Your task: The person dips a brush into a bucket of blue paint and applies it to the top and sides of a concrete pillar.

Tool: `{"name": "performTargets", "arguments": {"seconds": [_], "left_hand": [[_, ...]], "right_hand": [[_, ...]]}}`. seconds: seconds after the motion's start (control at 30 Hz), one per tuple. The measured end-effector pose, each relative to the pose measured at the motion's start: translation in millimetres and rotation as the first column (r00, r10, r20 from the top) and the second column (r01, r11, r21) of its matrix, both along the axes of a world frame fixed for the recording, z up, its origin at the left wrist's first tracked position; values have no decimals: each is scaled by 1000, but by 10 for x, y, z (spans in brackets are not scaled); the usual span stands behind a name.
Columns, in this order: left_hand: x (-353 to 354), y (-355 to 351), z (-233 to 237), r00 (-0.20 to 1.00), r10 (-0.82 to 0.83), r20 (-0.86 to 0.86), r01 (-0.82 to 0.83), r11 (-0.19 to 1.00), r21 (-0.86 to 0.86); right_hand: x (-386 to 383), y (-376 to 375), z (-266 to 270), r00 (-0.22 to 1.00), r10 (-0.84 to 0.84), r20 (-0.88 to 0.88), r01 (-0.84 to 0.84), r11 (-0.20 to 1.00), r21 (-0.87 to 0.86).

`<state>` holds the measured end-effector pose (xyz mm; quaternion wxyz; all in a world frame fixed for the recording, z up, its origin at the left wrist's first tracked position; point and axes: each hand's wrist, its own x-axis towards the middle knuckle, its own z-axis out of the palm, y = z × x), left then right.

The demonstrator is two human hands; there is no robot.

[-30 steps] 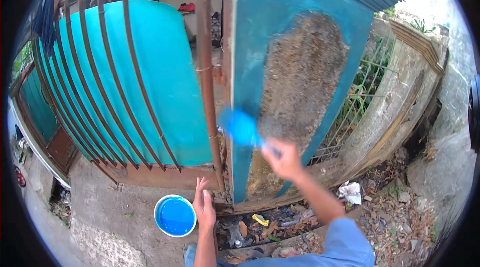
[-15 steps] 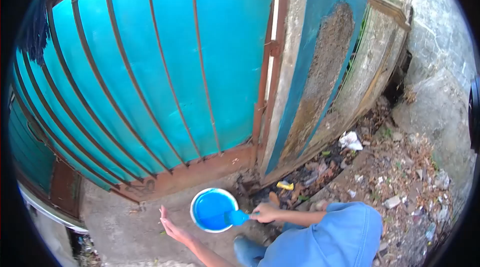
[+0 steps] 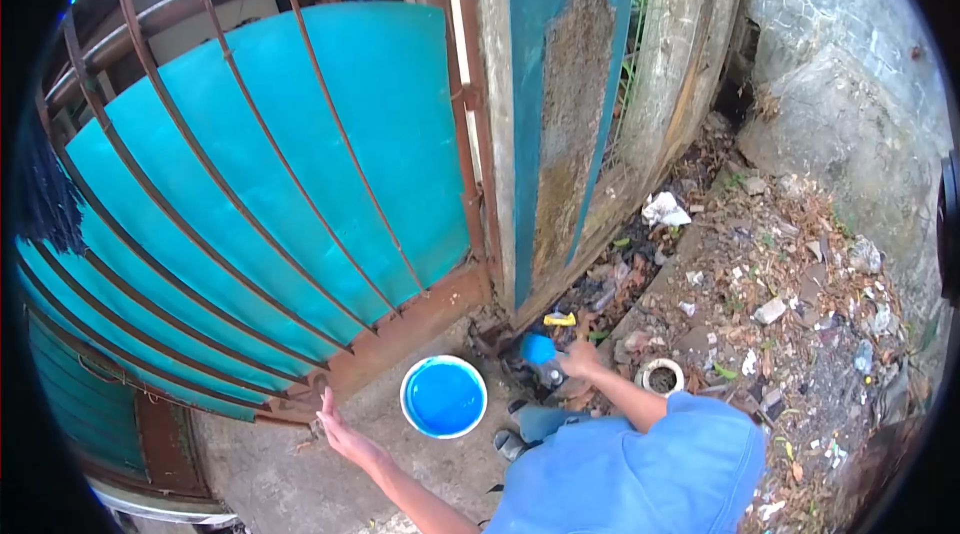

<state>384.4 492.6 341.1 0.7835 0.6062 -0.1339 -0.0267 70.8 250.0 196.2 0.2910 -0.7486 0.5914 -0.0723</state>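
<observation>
My right hand [image 3: 580, 361] is closed around the handle of a paintbrush [image 3: 538, 348], its wide head coated in blue. The brush is apart from the white bucket [image 3: 404, 398], to its upper right and over the ground near the foot of the pillar. Blue paint [image 3: 445, 397] fills much of the bucket, which stands on the concrete. Left of the bucket, my left hand [image 3: 350, 440] is held out with fingers extended, touching nothing that I can see.
Ahead stands a gate with rusty bars and a turquoise panel [image 3: 300, 144]. A blue pillar [image 3: 527, 134] with a rough patch adjoins it. To the right, rubble, leaves and litter cover the ground, with a yellow wrapper [image 3: 560, 319] and a round pot [image 3: 661, 377].
The paintbrush has left the bucket and moved up and right with my right hand. My view has turned rightward. My left hand remains extended.
</observation>
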Motion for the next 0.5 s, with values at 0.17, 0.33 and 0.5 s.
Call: {"name": "performTargets", "arguments": {"seconds": [0.17,0.33,0.5], "left_hand": [[0,-122,145,996,-45,-74,51,994,94],[-46,-112,500,991,-131,-24,133,977,166],[136,364,104,997,-11,-81,20,995,102]], "right_hand": [[-567,-325,-193,983,-157,94,155,988,27],[-805,-458,-1264,922,-385,38,381,920,94],[19,-27,-695,845,-501,185,181,595,783]]}}
